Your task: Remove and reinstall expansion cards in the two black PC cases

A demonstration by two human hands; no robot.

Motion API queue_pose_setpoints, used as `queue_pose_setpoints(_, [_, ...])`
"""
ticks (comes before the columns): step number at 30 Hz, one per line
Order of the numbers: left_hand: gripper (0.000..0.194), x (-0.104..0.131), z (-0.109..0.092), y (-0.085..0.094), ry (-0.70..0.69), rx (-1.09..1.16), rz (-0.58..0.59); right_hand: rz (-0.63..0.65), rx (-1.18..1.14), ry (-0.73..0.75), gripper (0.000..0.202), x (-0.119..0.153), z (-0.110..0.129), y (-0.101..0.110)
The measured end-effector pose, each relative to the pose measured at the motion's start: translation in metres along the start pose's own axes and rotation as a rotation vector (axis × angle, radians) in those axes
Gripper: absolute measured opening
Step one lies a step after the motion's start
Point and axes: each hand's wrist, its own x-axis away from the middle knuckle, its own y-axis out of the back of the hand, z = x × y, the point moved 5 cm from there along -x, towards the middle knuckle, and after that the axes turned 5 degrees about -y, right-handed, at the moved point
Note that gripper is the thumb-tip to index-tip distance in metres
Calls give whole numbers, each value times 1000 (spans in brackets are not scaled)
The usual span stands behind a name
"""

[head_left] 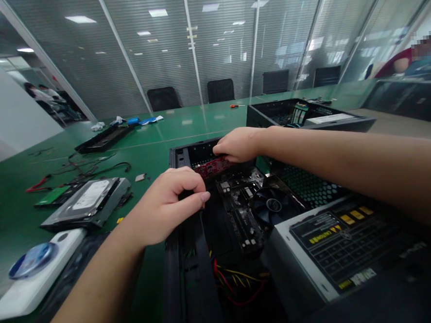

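An open black computer case (189, 290) lies on its side in front of me. My left hand (177, 198) is closed over its left edge, with the thumb against the inner side. At the far end of the case my right hand (236, 145) pinches a red expansion card (214, 167) by its upper edge; some of the fingertips are hidden. Below the card is the motherboard (236, 214) with a round black cooling fan (273, 205). A labelled power supply (326, 252) sits at the near right, beside red and yellow wires (237, 277).
A second open case (307, 114) stands behind on the right. On the green table (153, 155) are a hard drive (89, 198), cables (77, 165), a white box-like object (36, 284), a black panel (104, 138) and an orange screwdriver (234, 106). A person (403, 64) is at the far right.
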Motion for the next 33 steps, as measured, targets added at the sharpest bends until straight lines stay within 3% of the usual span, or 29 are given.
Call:
queue_pose_setpoints(14, [30,-1,1,0,-2,-4,1,113,126,-78,32,-1,-2,-10])
queue_pose_setpoints(23, [30,-1,0,0,-7,-7,3,221,87,-193,33,-1,-11,-15])
queue_pose_setpoints(33, [30,-2,-2,0,-8,0,2,239,32,-204,35,-1,-13,-18])
